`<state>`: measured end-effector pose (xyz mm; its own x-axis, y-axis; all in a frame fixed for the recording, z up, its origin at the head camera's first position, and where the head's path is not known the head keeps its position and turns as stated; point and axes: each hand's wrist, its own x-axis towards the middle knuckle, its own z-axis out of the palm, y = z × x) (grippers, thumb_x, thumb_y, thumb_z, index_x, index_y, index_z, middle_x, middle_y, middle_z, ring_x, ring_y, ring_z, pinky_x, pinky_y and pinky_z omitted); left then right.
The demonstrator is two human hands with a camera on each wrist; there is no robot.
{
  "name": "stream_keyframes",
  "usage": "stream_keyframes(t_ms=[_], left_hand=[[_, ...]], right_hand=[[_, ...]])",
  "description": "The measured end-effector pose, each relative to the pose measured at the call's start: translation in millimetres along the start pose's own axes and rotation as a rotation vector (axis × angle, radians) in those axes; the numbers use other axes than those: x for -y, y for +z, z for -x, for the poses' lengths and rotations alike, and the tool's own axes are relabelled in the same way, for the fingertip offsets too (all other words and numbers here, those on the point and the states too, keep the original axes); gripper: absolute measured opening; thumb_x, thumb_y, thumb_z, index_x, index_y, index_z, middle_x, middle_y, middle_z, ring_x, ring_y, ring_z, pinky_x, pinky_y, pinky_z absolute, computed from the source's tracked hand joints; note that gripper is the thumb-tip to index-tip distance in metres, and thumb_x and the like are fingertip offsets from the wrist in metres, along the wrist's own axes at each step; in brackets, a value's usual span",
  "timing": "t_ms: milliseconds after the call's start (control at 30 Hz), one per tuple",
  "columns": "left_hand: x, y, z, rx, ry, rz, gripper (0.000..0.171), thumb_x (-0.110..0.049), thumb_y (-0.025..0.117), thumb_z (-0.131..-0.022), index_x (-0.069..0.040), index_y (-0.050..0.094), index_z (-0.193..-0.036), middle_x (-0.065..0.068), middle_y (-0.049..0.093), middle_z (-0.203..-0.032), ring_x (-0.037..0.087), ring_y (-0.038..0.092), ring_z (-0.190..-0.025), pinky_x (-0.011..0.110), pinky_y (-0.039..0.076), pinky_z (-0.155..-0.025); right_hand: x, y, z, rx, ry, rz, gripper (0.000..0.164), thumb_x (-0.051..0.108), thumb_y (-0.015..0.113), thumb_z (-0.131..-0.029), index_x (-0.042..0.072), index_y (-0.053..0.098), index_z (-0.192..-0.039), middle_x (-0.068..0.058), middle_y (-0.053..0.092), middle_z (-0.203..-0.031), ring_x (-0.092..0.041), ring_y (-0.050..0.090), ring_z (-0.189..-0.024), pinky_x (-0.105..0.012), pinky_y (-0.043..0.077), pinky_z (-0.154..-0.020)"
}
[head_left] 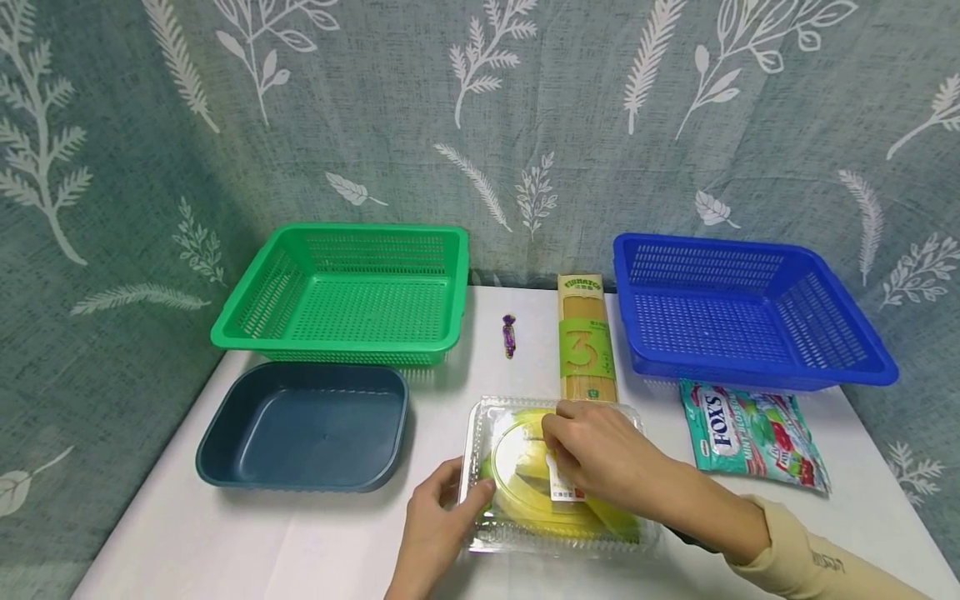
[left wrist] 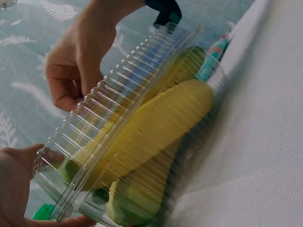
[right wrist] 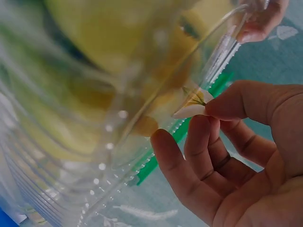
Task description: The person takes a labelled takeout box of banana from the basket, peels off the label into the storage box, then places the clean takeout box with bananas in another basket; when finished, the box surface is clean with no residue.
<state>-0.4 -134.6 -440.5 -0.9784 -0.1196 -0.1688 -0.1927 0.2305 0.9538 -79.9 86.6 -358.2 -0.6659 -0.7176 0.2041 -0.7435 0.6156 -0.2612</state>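
Observation:
A clear plastic clamshell box (head_left: 498, 533) with a ribbed edge holds long yellow fruits with greenish ends (left wrist: 156, 123). My left hand (head_left: 438, 517) grips the box's left side, thumb over the lid and fingers beneath the rim. Over the lid, my right hand (head_left: 600, 454) pinches the edge of a white printed label (head_left: 564, 483) between thumb and index finger. In the right wrist view the pinched label corner (right wrist: 191, 111) is lifted off the lid, its other fingers curled. The box looks closed.
Behind the box lie a pasta pack (head_left: 587, 342) and a small purple wrapped candy (head_left: 509, 336). A green basket (head_left: 337, 343) and a dark blue tub (head_left: 300, 482) stand left. At right are a blue basket (head_left: 750, 367) and a FOX'S candy bag (head_left: 753, 433).

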Motion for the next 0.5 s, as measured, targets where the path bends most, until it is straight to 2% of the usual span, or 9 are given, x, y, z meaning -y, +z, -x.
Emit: stream_keyframes(t_ms=[500], left_hand=[[-2.4, 0.6, 1.2, -0.021, -0.004, -0.008, 0.043, -0.037, 0.076, -0.087, -0.01, 0.07, -0.12, 0.005, 0.071, -0.111, 0.027, 0.065, -0.107, 0.052, 0.049, -0.093]], right_hand=[[4.4, -11.3, 7.0, 0.005, -0.034, -0.08, 0.026, -0.005, 0.071, -0.078, 0.017, 0.057, -0.079, 0.012, 0.046, -0.074, -0.007, 0.042, -0.064, -0.023, 0.041, -0.059]])
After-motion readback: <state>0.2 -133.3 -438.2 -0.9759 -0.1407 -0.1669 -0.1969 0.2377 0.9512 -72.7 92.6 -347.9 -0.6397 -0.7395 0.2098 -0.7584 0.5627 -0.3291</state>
